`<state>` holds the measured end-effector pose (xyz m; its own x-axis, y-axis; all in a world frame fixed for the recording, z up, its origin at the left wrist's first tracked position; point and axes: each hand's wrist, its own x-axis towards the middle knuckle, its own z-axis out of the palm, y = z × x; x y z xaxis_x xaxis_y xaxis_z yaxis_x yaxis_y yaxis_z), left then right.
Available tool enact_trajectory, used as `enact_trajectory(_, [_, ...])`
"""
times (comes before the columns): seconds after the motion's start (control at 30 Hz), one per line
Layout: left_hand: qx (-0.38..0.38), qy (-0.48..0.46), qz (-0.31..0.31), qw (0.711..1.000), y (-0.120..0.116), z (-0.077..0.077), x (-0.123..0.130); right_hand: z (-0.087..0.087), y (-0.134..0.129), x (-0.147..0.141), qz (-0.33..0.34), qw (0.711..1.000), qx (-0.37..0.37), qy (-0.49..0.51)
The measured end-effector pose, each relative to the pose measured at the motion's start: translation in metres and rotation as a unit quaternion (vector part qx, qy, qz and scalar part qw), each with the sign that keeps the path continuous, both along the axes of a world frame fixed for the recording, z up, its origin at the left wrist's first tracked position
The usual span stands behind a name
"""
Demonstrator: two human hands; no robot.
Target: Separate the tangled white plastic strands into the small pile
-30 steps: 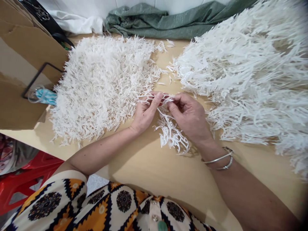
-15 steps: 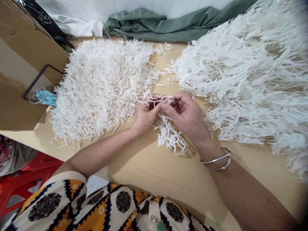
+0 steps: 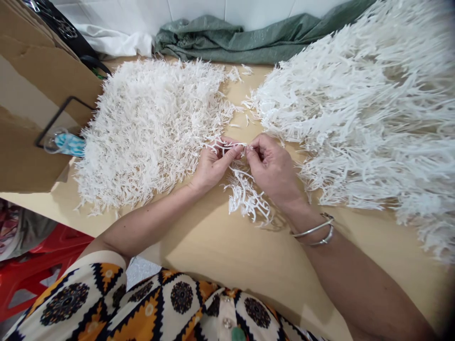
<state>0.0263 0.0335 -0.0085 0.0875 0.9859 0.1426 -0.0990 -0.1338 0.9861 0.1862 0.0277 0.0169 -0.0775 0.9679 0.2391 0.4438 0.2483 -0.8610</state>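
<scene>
Between my hands is a white branching plastic piece (image 3: 217, 145). My left hand (image 3: 214, 163) is closed, pinching it between thumb and fingers. My right hand (image 3: 272, 166) is also closed, its thumb and forefinger pinched at the piece's right end. Below them, a small clump of white branched pieces (image 3: 249, 199) rests on the table and partly touches the space under my fingers. A dense heap of short white sprigs (image 3: 152, 128) lies to the left of my hands. On the right spreads a larger heap of longer white strands (image 3: 359, 113).
A cardboard box (image 3: 31, 104) stands at the left, with a blue-and-white item (image 3: 70, 144) beside it. Green cloth (image 3: 227, 40) and white cloth (image 3: 113, 40) lie along the tiled wall. A red stool (image 3: 39, 265) is below the table (image 3: 209, 246).
My hands have drawn slightly apart, with my right fingers now pinched closer together at the end of the white piece. The piece has turned and looks narrower.
</scene>
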Motion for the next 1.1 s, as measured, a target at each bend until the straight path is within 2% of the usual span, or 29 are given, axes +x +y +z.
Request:
enact_trajectory(0.17, [-0.003, -0.036, -0.002, 0.999, -0.001, 0.001, 0.0, 0.003, -0.001, -0.001, -0.003, 0.999, -0.003, -0.033])
enact_trajectory(0.23, [-0.001, -0.042, -0.026, 0.999, -0.007, 0.006, 0.002, -0.002, 0.004, 0.006, -0.03, 0.997, 0.011, -0.07])
enact_trajectory(0.3, [-0.002, -0.041, -0.074, 0.996, -0.014, 0.013, 0.005, -0.01, 0.013, 0.018, -0.066, 0.994, 0.02, -0.084])
enact_trajectory(0.4, [-0.012, -0.054, -0.106, 0.993, -0.022, 0.019, 0.01, -0.024, 0.025, 0.034, -0.104, 0.994, 0.031, -0.032])
enact_trajectory(0.53, [-0.029, -0.09, -0.046, 0.994, -0.016, 0.012, 0.013, -0.026, 0.024, 0.034, -0.051, 0.997, 0.037, 0.046])
enact_trajectory(0.67, [-0.052, -0.121, -0.032, 0.991, -0.007, 0.0, 0.013, -0.009, 0.01, 0.024, -0.009, 0.995, 0.031, 0.098])
enact_trajectory(0.8, [-0.063, -0.145, -0.048, 0.986, -0.006, -0.003, 0.013, 0.0, 0.004, 0.02, 0.042, 0.995, 0.08, 0.044])
enact_trajectory(0.93, [-0.063, -0.145, -0.073, 0.985, -0.006, 0.0, 0.012, -0.006, 0.008, 0.021, 0.034, 0.99, 0.131, -0.039])
enact_trajectory(1.1, [-0.063, -0.132, -0.088, 0.985, -0.005, -0.002, 0.011, -0.011, 0.012, 0.016, -0.009, 0.997, 0.062, -0.041])
